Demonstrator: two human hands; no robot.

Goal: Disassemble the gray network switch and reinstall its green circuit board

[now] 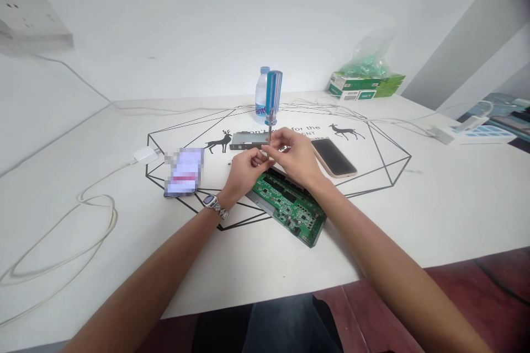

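A screwdriver with a clear blue-striped handle stands nearly upright over the far edge of a green circuit board. My right hand is closed, its fingers pinching the metal shaft below the handle. Close against it, my left hand is pinched around the lower end of the shaft; whatever is between those fingertips is hidden. The board lies at an angle on a grey metal plate, partly under my right forearm. Just behind my hands sits a flat dark-and-silver metal case.
A lit phone with a white charger plug lies left, a dark-screened phone right. Behind stands a water bottle. Green-white boxes are at the back right. A cable loops across the white table.
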